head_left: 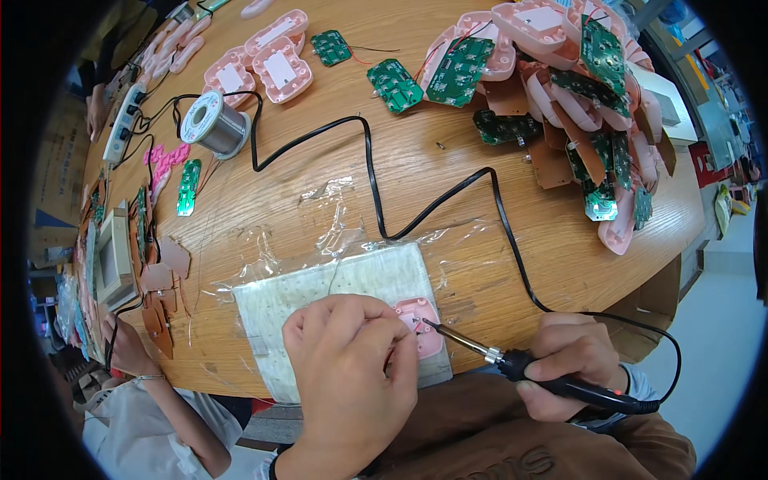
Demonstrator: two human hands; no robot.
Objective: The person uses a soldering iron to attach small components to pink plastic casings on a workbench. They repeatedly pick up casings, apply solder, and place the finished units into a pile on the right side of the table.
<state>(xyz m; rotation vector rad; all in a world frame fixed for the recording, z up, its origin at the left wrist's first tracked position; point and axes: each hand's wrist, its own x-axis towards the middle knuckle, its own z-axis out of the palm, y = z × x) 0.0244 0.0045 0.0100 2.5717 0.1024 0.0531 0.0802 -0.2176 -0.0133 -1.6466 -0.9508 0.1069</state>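
Note:
My right hand [572, 364] grips the black handle of a soldering iron [472, 344], its metal tip pointing left. The tip is at a small pink plastic shell [430, 344], which lies at the right side of a pale worn mat [368, 276]. Beside the shell, my left hand [348, 360] is closed, its thumb and fingers pinched together over the mat. A thin grey solder wire [333, 276] rises from behind its knuckles; the pinched end is hidden. Part of the shell is covered by my left fingers.
Behind the mat, the iron's black cord [372, 176] winds across the wooden table [312, 192]. A solder spool [216, 124] stands at the left. Green circuit boards [460, 72] and pink shells [282, 72] lie farther back, piled at the right. Another person's hand [128, 348] is at the left.

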